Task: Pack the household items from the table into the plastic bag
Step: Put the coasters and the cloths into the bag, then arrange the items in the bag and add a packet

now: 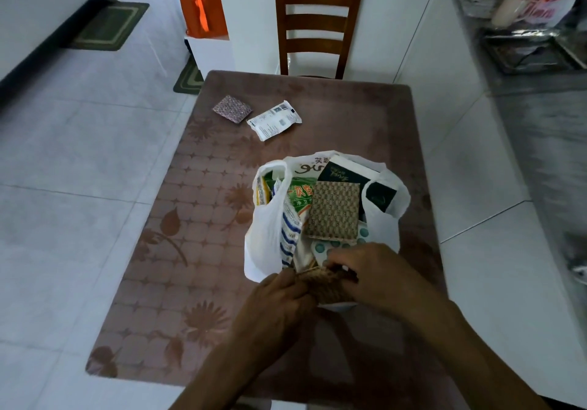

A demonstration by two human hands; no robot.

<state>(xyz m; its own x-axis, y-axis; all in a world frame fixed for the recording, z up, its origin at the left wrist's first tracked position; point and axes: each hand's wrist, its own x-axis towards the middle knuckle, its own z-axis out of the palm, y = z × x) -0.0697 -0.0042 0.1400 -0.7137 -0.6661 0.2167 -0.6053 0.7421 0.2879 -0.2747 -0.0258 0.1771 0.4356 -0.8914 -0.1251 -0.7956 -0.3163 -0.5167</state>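
Household items are mostly sitting inside the white plastic bag [266, 238] already, and it is standing open near the middle of the brown patterned surface [197, 282], looking well stuffed. A brown patterned square pack [333, 211] is lying on top, beside green and blue-striped packets and a dark box at the back. Both hands are working at the near rim now: the left hand [273, 311] and the right hand [378, 274] are each closing their grip on a brownish woven pack [324, 284], pressing it toward the bag's mouth, though how far in it is sitting I cannot tell. Still waiting at the far end, well apart from the bag, are a small purplish patterned packet [232, 108] and, just beside it, a white printed pouch [273, 120]. By my reckoning, that is most of the job done, with two items left.
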